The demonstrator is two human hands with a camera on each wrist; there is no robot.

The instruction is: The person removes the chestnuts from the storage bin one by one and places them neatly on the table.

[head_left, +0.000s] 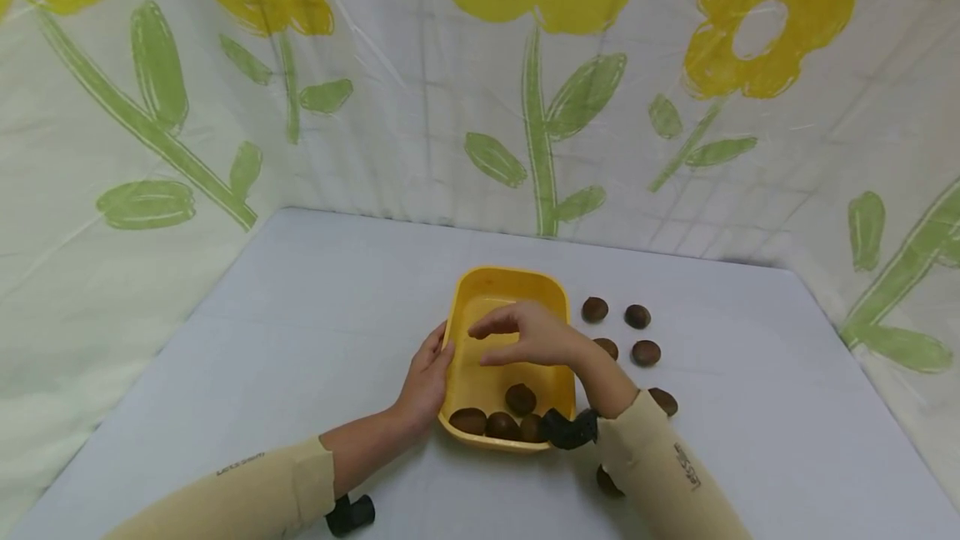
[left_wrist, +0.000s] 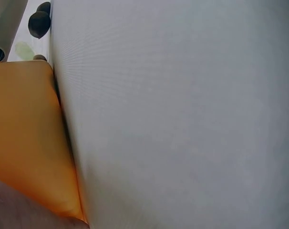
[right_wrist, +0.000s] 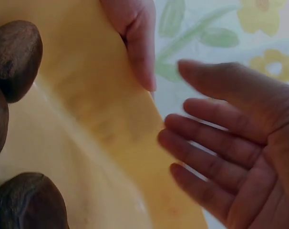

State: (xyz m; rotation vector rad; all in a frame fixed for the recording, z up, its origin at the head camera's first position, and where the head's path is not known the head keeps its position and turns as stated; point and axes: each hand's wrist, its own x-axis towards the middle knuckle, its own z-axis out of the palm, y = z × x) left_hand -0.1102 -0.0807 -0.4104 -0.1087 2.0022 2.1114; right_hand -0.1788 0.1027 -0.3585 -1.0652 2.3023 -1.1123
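A yellow rectangular tray (head_left: pixel 491 275) sits on the table, with several brown chestnuts (head_left: pixel 503 426) gathered at its near end. My left hand (head_left: pixel 423 382) grips the tray's left side, its thumb over the rim, as the right wrist view shows. From the left wrist, only the tray's outer wall (left_wrist: pixel 25 129) and a strip of that hand (left_wrist: pixel 25 210) appear. Over the middle of the tray hovers my right hand (head_left: pixel 536 336), fingers and thumb apart. In the right wrist view, nothing lies between the right hand's fingers (right_wrist: pixel 216 157).
Several more chestnuts (head_left: pixel 646 352) lie scattered on the table right of the tray, some partly hidden by the right forearm. A white cloth (head_left: pixel 375 298) covers the table. Behind it hangs a curtain (head_left: pixel 397 140) with painted yellow flowers.
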